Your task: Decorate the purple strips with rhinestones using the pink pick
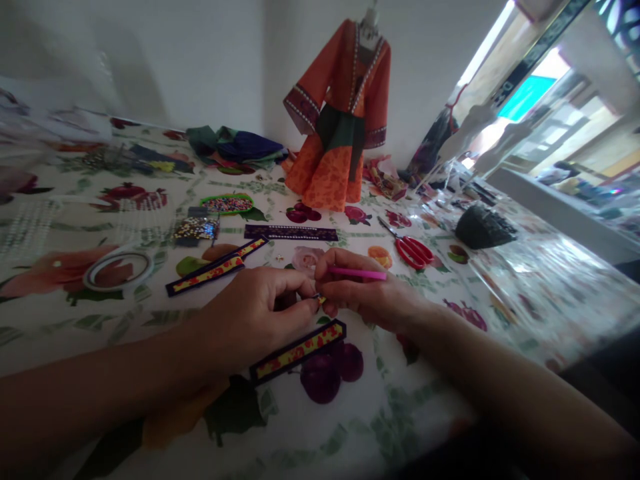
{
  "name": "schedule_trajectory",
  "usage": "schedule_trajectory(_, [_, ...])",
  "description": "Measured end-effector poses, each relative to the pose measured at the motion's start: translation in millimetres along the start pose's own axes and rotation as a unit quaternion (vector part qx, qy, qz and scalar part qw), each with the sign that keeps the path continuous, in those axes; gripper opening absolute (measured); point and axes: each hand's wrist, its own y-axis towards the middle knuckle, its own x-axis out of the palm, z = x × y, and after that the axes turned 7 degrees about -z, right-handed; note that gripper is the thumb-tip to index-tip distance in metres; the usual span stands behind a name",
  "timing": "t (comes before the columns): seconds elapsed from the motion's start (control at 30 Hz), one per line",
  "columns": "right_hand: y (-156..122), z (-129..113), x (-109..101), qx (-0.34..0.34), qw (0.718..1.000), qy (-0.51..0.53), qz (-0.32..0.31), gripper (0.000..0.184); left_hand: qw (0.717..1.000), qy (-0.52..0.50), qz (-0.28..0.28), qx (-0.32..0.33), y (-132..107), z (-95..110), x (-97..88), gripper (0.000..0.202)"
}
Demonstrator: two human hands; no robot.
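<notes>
My left hand [257, 307] and my right hand [363, 290] meet over the fruit-patterned tablecloth [400, 393]. The right hand's fingers are closed round a thin pink stick [357, 273] that points right. The left hand's fingers are pinched at a tiny item between both hands, too small to name. Just below them lies a dark strip with yellow and red trim [297, 350]. Two similar strips [217, 267] lie to the upper left.
A small orange robe on a stand [340, 113] rises at the back. Red scissors [413, 250], a dark beaded strip [290, 233], a tape roll [119, 268], a green bead tray [227, 203], sequins [196, 229], folded cloth [240, 148] and a dark lump [483, 227] lie around.
</notes>
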Motion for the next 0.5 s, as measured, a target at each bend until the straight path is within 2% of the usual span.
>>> schedule_trajectory(0.5, [-0.2, -0.3, 0.4, -0.013, 1.0, -0.009, -0.008, 0.02, 1.0, -0.013, -0.004, -0.017, -0.1, 1.3, -1.5, 0.026])
